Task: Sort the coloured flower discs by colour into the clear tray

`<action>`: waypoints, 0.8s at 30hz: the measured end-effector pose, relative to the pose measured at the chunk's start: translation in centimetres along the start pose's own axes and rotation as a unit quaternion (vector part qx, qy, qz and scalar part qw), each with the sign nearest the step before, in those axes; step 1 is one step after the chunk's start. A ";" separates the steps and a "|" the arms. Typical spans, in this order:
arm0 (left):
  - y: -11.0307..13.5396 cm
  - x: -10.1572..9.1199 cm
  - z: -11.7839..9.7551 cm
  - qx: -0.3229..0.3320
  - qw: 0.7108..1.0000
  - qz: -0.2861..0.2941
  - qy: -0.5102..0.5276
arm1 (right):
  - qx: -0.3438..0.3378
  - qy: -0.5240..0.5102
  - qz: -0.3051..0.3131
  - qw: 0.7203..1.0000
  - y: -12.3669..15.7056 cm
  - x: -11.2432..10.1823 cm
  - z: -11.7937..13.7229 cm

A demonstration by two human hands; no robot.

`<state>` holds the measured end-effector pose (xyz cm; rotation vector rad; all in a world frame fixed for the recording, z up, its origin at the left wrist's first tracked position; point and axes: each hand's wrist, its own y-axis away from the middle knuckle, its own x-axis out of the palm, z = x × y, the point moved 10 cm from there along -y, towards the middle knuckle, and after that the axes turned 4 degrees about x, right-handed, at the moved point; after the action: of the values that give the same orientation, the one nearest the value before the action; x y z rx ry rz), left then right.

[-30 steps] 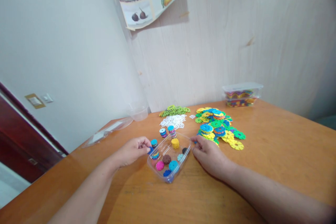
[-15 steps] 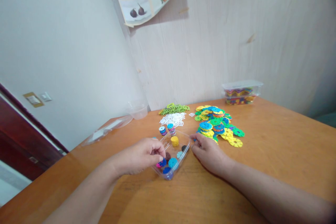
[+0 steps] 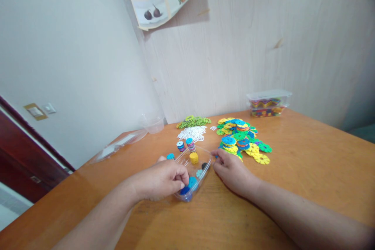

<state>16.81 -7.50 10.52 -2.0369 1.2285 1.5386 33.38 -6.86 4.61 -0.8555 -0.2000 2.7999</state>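
A clear plastic box stands on the table, tilted in view, with toy discs inside. My left hand reaches over its near left side, thumb and fingers closed low among the discs. What they pinch, if anything, is hidden. Beside these fingertips lie a light blue disc and a dark blue disc. A yellow stack of discs, a pale blue disc and a black disc are farther in. My right hand is closed, its fingertips at the box's far right corner.
Short disc stacks stand just behind the box, and a teal-topped stack at its left. Beyond are white pieces, green pieces and a multicoloured disc pile. A lidded box and an empty tub stand near the wall.
My left hand has shifted slightly right over the box. The dark blue disc seen at its fingertips, with pink and maroon discs nearby, is now hidden behind it. My right hand has stayed put.
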 end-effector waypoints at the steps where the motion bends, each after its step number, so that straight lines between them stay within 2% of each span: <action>1: 0.0 0.0 0.1 -0.003 1.000 0.000 0.002 | 0.000 0.000 0.000 1.000 0.0 0.0 0.0; 4: 0.3 -0.4 0.5 -0.004 0.999 -0.018 0.028 | 0.004 -0.002 0.002 1.000 0.0 0.0 -0.1; 7: 0.5 -1.4 1.2 -0.002 0.994 -0.049 0.098 | 0.009 -0.001 0.003 1.000 0.0 0.0 -0.1; 9: 0.7 -2.4 2.3 -0.012 0.987 -0.081 0.137 | 0.011 0.000 0.006 1.000 0.1 0.0 -0.1; 12: 1.1 -3.9 4.8 -0.047 0.978 -0.147 0.143 | 0.008 -0.003 0.010 1.000 0.1 0.0 0.1; 14: 1.3 -4.1 5.9 -0.061 0.973 -0.168 0.144 | 0.005 -0.004 0.009 1.000 0.0 0.0 0.1; 16: 1.3 -3.6 6.2 -0.062 0.973 -0.161 0.155 | 0.003 -0.001 0.007 1.000 0.0 0.0 0.1; 19: 1.4 -2.8 5.1 -0.046 0.980 -0.138 0.134 | 0.005 -0.002 0.006 1.000 0.1 0.0 0.1; 24: 1.6 -2.1 0.5 0.060 0.992 -0.107 0.031 | 0.012 -0.009 0.008 1.000 0.1 0.1 -0.1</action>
<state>15.15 -7.13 12.60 -2.0753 1.0573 1.2829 33.36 -6.90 4.48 -0.8314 -0.1639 2.8198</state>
